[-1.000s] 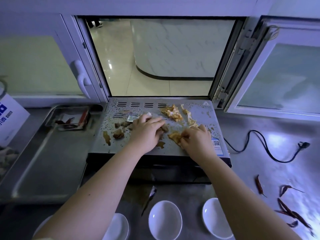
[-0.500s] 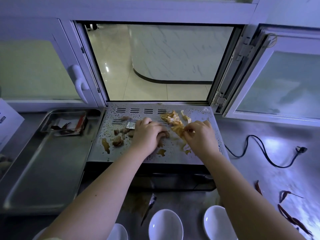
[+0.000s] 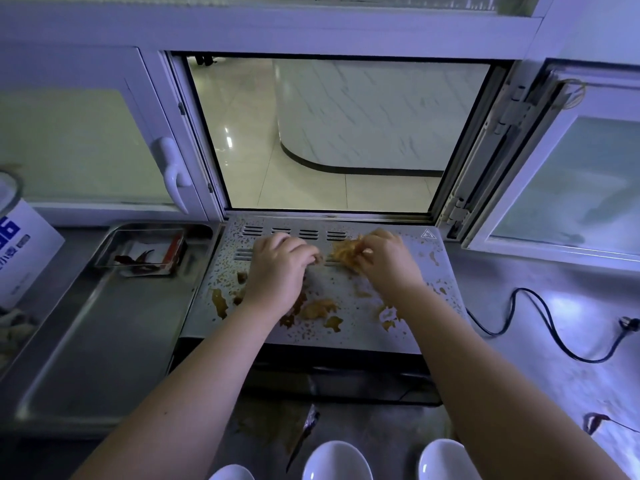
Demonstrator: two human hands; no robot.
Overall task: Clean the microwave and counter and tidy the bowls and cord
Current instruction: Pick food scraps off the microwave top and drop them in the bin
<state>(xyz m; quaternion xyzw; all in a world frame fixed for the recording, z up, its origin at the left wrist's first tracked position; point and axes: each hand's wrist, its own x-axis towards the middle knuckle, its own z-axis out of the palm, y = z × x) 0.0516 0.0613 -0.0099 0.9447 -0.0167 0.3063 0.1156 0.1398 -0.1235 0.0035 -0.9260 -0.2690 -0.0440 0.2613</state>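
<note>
The grey microwave top (image 3: pixel 440 282) is speckled with crumbs and orange-brown food scraps (image 3: pixel 318 308). My left hand (image 3: pixel 277 268) rests near the rear vents, fingers curled around small scraps. My right hand (image 3: pixel 384 258) pinches a clump of orange food (image 3: pixel 344 252) at the back of the top. The black power cord (image 3: pixel 543 323) lies loose on the counter to the right, its plug (image 3: pixel 628 323) near the edge of view. White bowls (image 3: pixel 337 460) stand in a row at the bottom, one (image 3: pixel 441 459) beside my right forearm.
A steel tray (image 3: pixel 86 348) lies left of the microwave, holding a small dish with dried chillies (image 3: pixel 138 259). A white box (image 3: pixel 20 251) stands far left. A dried chilli (image 3: pixel 595 420) lies on the right counter. An open window frame (image 3: pixel 214 188) sits right behind the microwave.
Both hands have moved from the middle of the microwave top toward its rear vents, gathering scraps. The view has dipped, so the bowls sit lower in frame.
</note>
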